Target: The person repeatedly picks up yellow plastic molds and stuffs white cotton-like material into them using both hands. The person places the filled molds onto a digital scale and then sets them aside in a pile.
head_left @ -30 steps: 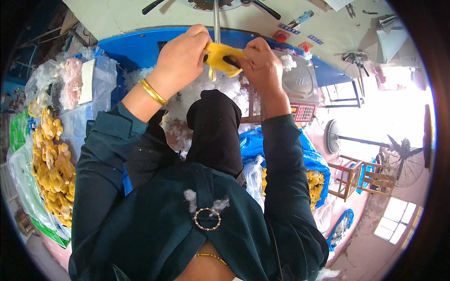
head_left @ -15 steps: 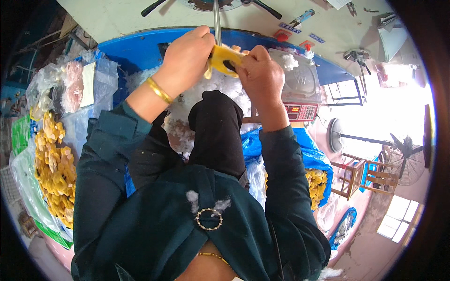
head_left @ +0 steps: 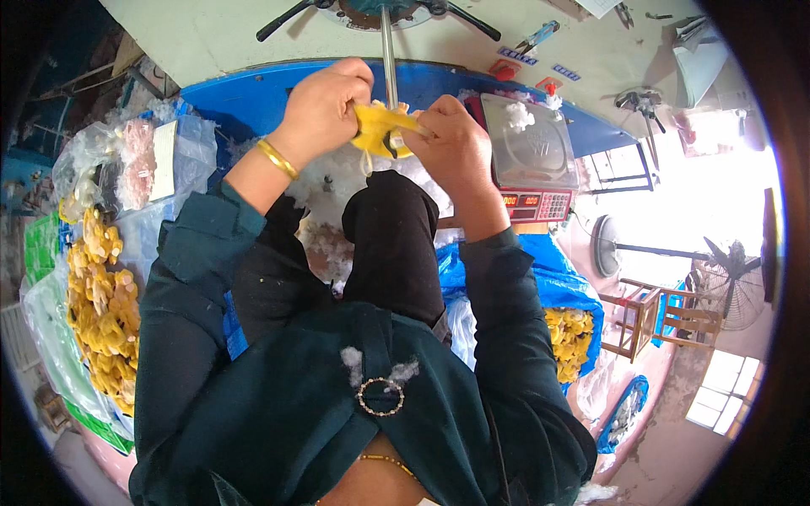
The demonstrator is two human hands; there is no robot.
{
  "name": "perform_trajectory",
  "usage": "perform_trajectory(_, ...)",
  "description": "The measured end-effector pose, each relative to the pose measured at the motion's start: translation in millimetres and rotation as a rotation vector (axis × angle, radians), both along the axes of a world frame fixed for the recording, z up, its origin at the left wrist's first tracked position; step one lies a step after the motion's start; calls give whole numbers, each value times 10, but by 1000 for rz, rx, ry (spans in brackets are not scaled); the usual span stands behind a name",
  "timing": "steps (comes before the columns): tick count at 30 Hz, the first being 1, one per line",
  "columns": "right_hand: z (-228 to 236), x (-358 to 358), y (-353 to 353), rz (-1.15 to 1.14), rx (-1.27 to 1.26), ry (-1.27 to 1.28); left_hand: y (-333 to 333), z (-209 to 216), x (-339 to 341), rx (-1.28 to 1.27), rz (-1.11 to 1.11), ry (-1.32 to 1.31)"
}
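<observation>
Between my two hands is a small yellow plush skin [head_left: 379, 132] with dark patches and a pale loop or string hanging below it. My left hand [head_left: 324, 108] pinches its left edge, and my right hand [head_left: 454, 150] grips its right side with bent fingers. A thin metal tube [head_left: 389, 63] comes down from the machine and its lower end meets the top of the plush; whether it goes inside is hidden. White fluff [head_left: 325, 181] lies below and behind my hands.
A red digital scale [head_left: 540, 204] stands right of my right hand. Yellow plush pieces [head_left: 101, 308] fill a bag at left; more yellow pieces [head_left: 569, 337] lie in a blue bag at right. Black handles [head_left: 472, 21], red buttons [head_left: 504, 70] and a thread snipper [head_left: 537, 36] are on the machine face.
Both hands have shifted slightly left and down with the plush skin. The skin is now stretched wider between them, and its hanging loop shows more clearly.
</observation>
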State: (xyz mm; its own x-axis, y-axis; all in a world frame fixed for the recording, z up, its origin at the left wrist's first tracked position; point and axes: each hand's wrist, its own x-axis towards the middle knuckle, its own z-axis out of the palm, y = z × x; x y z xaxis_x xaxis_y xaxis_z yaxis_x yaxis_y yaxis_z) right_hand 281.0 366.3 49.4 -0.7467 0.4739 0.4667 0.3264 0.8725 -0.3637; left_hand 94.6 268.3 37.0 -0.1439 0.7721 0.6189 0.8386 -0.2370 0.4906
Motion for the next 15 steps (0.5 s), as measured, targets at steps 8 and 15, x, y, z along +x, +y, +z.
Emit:
perform_trajectory(8,55,77,-56,489,-1113,-11,-295,-35,105,-437,-403,-795)
perform_trajectory(15,-174,129,6,328,-1003,36,-460,158,160,-615,-389,-998)
